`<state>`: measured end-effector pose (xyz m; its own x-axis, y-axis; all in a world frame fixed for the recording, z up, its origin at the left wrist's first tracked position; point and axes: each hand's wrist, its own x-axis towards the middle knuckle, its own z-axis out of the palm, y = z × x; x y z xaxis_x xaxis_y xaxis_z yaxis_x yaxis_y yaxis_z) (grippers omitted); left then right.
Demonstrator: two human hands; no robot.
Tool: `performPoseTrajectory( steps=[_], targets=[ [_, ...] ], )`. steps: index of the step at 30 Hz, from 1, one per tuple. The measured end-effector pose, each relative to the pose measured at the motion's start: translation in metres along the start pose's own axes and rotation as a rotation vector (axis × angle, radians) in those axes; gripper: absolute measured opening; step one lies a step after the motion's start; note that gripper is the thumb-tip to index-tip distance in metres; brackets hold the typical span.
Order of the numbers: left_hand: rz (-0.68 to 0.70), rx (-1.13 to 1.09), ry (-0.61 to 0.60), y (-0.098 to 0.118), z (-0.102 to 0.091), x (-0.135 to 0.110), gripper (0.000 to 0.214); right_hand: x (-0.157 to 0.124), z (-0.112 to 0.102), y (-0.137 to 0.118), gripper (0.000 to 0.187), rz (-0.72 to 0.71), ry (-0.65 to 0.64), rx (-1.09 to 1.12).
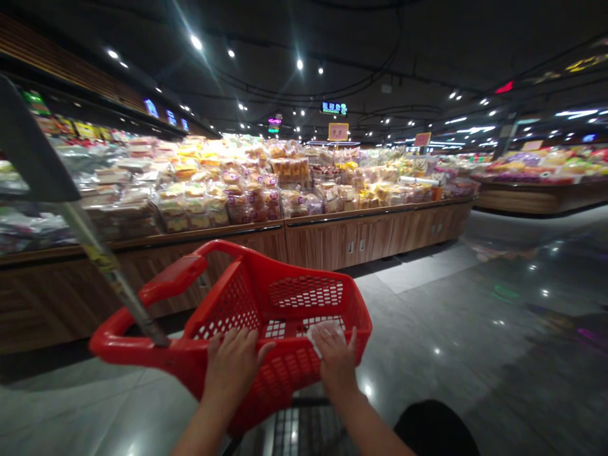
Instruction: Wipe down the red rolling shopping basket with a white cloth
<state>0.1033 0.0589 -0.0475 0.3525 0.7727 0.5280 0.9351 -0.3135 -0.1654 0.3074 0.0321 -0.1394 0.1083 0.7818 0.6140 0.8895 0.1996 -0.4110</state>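
A red plastic shopping basket (266,304) sits on a cart in front of me, its red handle (173,278) at the left. My left hand (235,364) lies over the basket's near rim, fingers curled onto it. Over the same rim to the right rests my right hand (337,361), with a small white piece of paper or cloth (323,332) under its fingers. The basket looks empty inside.
A long wooden display counter (332,237) piled with packaged bread and pastries (228,183) runs along the left and ahead. Another display (541,180) stands at the far right. A grey pole (95,247) crosses at the left. Glossy tiled floor (475,316) spreads to the right.
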Motion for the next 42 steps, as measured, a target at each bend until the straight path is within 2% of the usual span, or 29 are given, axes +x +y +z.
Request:
performPoseTrajectory(
  steps=[3, 5, 7, 10, 12, 14, 17, 20, 22, 26, 29, 35, 38, 42],
  targets=[
    [0.016, 0.005, -0.003, -0.003, 0.002, 0.000, 0.033, 0.003, 0.017, -0.029, 0.049, -0.092, -0.071, 0.030],
    [0.022, 0.009, -0.008, -0.006, 0.003, -0.001, 0.034, 0.003, 0.020, -0.030, 0.050, -0.123, -0.082, -0.007],
    [0.019, 0.009, -0.012, -0.008, 0.003, -0.002, 0.034, -0.001, 0.013, -0.015, 0.052, -0.134, -0.042, -0.059],
    [0.009, 0.000, -0.021, -0.011, 0.004, -0.001, 0.035, -0.009, -0.008, 0.025, 0.057, -0.091, 0.069, -0.142],
    [0.008, -0.008, -0.029, -0.012, 0.004, 0.000, 0.036, -0.013, -0.022, 0.048, 0.061, -0.024, 0.071, -0.208],
    [0.013, -0.011, -0.033, -0.011, 0.005, 0.001, 0.036, -0.015, -0.030, 0.058, 0.063, 0.037, 0.054, -0.242],
    [0.018, -0.011, -0.024, -0.012, 0.007, 0.003, 0.036, -0.015, -0.028, 0.049, 0.064, 0.050, 0.034, -0.232],
    [0.031, -0.021, -0.021, -0.016, 0.009, 0.003, 0.036, -0.013, -0.021, 0.036, 0.065, -0.043, 0.003, -0.188],
    [0.042, -0.023, -0.024, -0.021, 0.009, 0.003, 0.034, -0.014, -0.022, 0.036, 0.066, -0.073, -0.034, -0.166],
    [0.033, 0.000, -0.043, -0.033, 0.008, 0.005, 0.034, -0.016, -0.035, 0.053, 0.070, 0.061, -0.066, -0.197],
    [0.047, 0.001, -0.050, -0.043, 0.011, 0.005, 0.035, -0.020, -0.038, 0.054, 0.071, 0.114, -0.066, -0.203],
    [0.083, -0.044, -0.025, -0.064, 0.020, 0.006, 0.035, -0.031, -0.025, 0.038, 0.074, -0.078, -0.058, -0.142],
    [0.119, -0.054, -0.024, -0.079, 0.024, 0.007, 0.036, -0.033, -0.030, 0.051, 0.078, -0.114, -0.058, -0.093],
    [0.148, -0.047, -0.030, -0.098, 0.028, 0.008, 0.036, -0.031, -0.044, 0.076, 0.070, -0.017, -0.021, 0.064]
  ],
)
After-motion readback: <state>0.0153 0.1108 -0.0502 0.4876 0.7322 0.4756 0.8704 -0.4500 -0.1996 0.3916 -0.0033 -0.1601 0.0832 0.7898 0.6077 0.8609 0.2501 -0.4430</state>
